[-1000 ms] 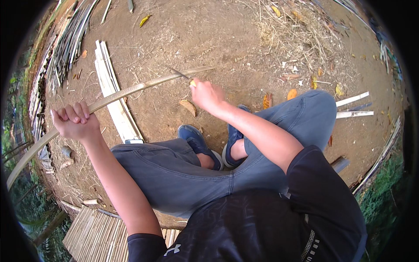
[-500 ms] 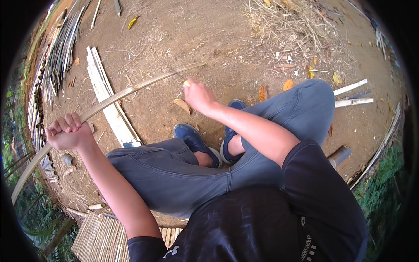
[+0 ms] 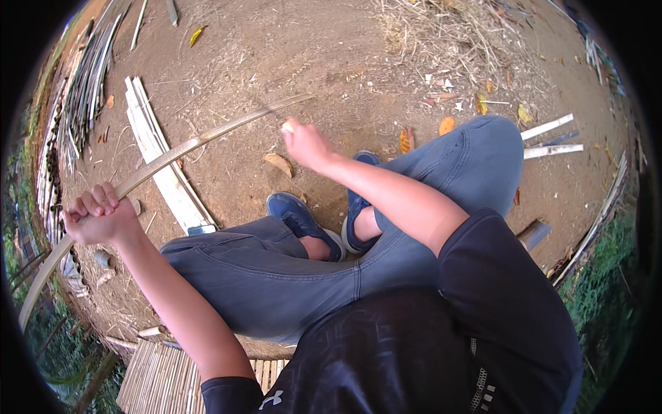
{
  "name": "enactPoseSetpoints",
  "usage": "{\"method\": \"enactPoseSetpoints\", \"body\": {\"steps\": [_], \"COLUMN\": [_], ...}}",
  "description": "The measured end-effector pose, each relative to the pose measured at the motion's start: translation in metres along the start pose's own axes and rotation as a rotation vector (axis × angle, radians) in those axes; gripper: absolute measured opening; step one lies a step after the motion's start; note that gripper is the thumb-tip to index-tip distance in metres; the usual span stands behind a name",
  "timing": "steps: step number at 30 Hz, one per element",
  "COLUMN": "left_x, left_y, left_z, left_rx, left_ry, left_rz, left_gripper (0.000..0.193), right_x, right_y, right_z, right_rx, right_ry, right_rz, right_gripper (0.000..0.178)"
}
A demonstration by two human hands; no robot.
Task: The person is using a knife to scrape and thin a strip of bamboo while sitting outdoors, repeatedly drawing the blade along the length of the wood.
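Note:
A long, pale bamboo strip [image 3: 196, 141] slants across in front of me, its far end up and to the right and its near end running past my left side. My left hand [image 3: 102, 215] is closed around it toward the lower end, fingers wrapped over the top. My right hand [image 3: 308, 145] makes a fist just below the strip's far end, around a knife with a pale yellowish handle [image 3: 287, 127]. Its thin dark blade [image 3: 273, 109] is smeared by motion and lies across the strip near that end; whether it touches cannot be made out.
Split pale bamboo slats [image 3: 153, 141] lie on the dirt beyond my left knee. A bundle of thin dark strips [image 3: 89, 83] rests at far left. Dry straw [image 3: 458, 41] is heaped at far right. More slats [image 3: 552, 150] lie past my right knee; a bamboo slat platform [image 3: 162, 379] is at lower left.
The whole view has shifted slightly. My left hand keeps its grip on the bamboo strip. The knife's blurred blade now shows against the strip's far end, where it could not be made out before.

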State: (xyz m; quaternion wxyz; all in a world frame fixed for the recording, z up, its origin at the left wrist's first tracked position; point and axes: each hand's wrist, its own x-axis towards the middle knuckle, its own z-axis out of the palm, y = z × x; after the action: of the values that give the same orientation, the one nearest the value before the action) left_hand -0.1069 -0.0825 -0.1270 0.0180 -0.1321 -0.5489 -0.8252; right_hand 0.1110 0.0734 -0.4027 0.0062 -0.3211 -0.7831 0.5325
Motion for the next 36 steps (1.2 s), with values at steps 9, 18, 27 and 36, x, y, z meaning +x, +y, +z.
{"method": "enactPoseSetpoints", "body": {"steps": [9,18,27,36], "left_x": [-0.006,-0.007,-0.007,-0.008], "left_y": [0.003,0.004,0.002,0.002], "left_z": [0.006,0.005,0.006,0.009], "left_rx": [0.019,0.053,0.023,0.016], "left_ry": [0.008,0.014,-0.004,0.055], "left_rz": [-0.007,-0.002,0.015,0.017], "left_gripper": [0.039,0.036,0.04,0.037], "right_x": [0.006,0.014,0.02,0.03], "right_y": [0.02,0.04,0.053,0.063], "right_z": [0.001,0.004,0.01,0.017], "right_rx": [-0.052,-0.034,-0.066,0.105], "right_ry": [0.169,0.107,0.237,0.2], "right_rz": [-0.161,0.157,0.308,0.183], "right_gripper": [0.035,0.033,0.028,0.032]}}
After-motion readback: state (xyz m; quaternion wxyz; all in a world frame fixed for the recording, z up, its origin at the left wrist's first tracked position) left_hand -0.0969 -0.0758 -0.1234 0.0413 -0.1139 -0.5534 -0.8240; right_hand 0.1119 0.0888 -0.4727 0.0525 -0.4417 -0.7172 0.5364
